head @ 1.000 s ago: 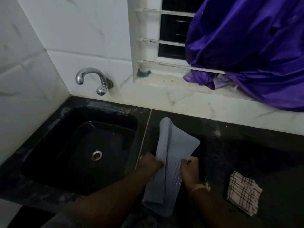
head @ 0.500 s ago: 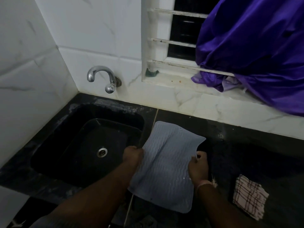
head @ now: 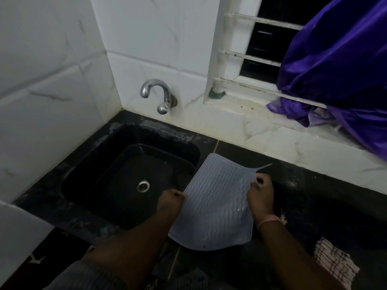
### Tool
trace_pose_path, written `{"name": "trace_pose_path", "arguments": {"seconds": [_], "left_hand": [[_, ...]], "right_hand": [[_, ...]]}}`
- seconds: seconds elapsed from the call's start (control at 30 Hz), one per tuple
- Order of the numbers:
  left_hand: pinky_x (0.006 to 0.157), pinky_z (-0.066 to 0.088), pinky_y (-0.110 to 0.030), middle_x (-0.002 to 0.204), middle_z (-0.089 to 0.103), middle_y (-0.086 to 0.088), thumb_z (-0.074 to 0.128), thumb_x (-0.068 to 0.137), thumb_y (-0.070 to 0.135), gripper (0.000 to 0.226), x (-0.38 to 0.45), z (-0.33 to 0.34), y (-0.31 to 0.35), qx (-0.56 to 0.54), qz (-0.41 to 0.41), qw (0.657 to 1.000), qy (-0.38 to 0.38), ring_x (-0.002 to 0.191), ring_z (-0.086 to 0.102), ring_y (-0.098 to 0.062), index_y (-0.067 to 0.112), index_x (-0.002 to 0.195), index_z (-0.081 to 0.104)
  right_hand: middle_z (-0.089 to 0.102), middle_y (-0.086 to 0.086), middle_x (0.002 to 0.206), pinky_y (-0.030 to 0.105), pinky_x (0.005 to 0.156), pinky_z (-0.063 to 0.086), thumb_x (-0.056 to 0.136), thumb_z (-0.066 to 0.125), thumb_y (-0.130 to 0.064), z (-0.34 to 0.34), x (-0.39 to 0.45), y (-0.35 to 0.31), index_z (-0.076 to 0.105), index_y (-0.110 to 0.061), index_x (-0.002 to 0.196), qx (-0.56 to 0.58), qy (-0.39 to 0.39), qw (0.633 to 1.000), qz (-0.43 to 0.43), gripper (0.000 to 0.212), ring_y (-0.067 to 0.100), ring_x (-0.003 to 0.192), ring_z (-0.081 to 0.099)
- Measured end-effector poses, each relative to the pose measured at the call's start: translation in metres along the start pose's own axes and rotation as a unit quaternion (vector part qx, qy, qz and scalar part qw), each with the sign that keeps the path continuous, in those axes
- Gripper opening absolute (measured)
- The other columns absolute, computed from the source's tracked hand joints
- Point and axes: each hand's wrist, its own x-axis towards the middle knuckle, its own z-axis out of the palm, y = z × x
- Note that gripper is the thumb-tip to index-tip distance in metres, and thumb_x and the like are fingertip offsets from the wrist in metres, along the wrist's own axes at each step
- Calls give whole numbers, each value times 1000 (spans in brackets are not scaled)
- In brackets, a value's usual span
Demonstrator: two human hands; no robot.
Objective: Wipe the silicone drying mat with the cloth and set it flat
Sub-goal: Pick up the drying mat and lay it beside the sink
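The grey silicone drying mat [head: 215, 204], ribbed with wavy lines, is spread open and held just above the black counter [head: 314, 197], right of the sink. My left hand [head: 170, 200] grips its left edge. My right hand [head: 260, 194] pinches its right edge, and the far right corner stretches out to a point. The near edge of the mat sags. The checked cloth [head: 333, 263] lies on the counter at the lower right, apart from both hands.
A black sink [head: 129, 176] with a steel drain sits to the left under a chrome tap [head: 159, 95]. White tiled walls stand behind. A window ledge [head: 240, 107] holds purple fabric [head: 339, 65] that hangs over the counter's back right.
The mat was rolled narrow between my hands a second ago. My hands have moved apart and spread it open wide, and its right corner is now pulled taut.
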Motion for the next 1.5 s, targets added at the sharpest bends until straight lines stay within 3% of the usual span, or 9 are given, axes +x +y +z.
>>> {"name": "trace_pose_path", "arguments": {"seconds": [0.1, 0.23, 0.37, 0.53, 0.73, 1.0, 1.23, 1.37, 1.5], "left_hand": [[88, 60, -43, 98, 76, -9, 73, 89, 23, 9, 1, -1, -6, -23, -35, 999, -5, 94, 71, -31, 21, 81, 75], [92, 55, -34, 112, 74, -14, 66, 94, 20, 21, -1, 0, -7, -41, -60, 997, -26, 105, 70, -30, 9, 109, 76], [83, 56, -33, 92, 74, -7, 67, 91, 13, 12, -11, 3, -6, -166, -77, 982, -45, 87, 65, -21, 19, 82, 73], [81, 60, -39, 115, 72, -22, 63, 94, 7, 26, -19, 11, 3, -387, -143, 904, -117, 104, 69, -36, -9, 113, 72], [69, 57, -34, 99, 71, -17, 47, 93, 0, 24, -37, 4, 21, -389, -128, 892, -192, 82, 64, -27, 5, 96, 70], [74, 55, -34, 93, 78, -9, 50, 105, 44, 44, -36, 10, 27, -452, -194, 832, -257, 85, 70, -25, 8, 101, 75], [107, 45, -33, 128, 65, -7, 44, 110, 36, 39, -39, 19, 29, -399, -183, 851, -290, 112, 60, -23, 10, 133, 60], [78, 59, -33, 105, 76, -12, 71, 95, 31, 26, -31, 30, 18, -389, -140, 888, -202, 93, 71, -27, 7, 104, 77], [59, 48, -27, 78, 60, -11, 67, 97, 22, 25, -24, 34, 13, -361, -81, 925, -90, 64, 53, -19, 12, 79, 54]], "right_hand": [[66, 5, 104, 33, 75, 53, 101, 55, -8, 5, 2, -31, 60, -12, 111, 9, -31, 998, -54, 12, 21, 95, 65], [68, 7, 110, 37, 87, 55, 101, 56, -12, 18, 11, -77, 63, -13, 112, -18, -84, 992, -98, 13, 22, 101, 66], [67, 2, 106, 27, 83, 54, 101, 57, -12, 30, 16, -137, 63, -14, 113, -22, -112, 981, -159, 13, 16, 95, 65], [69, 8, 115, 43, 97, 55, 99, 61, -16, 38, 23, -193, 63, -18, 112, -47, -149, 961, -227, 14, 27, 106, 68], [66, 6, 107, 28, 72, 40, 98, 59, -16, 50, 18, -226, 61, -18, 113, -187, -153, 926, -292, 15, 23, 92, 62], [69, 11, 100, 32, 78, 49, 97, 60, -17, 47, 17, -219, 63, -16, 106, -206, -141, 938, -240, 10, 27, 92, 66], [67, 7, 97, 27, 69, 48, 98, 61, -18, 43, 8, -213, 64, -13, 111, -167, -143, 948, -231, 15, 21, 84, 64], [65, 3, 103, 17, 63, 41, 98, 62, -17, 14, 18, -199, 65, -13, 110, -128, -97, 967, -196, 13, 14, 87, 61], [66, 8, 108, 24, 70, 46, 95, 65, -17, -36, 37, -140, 65, -13, 112, -133, -57, 984, -101, 18, 23, 94, 63]]}}
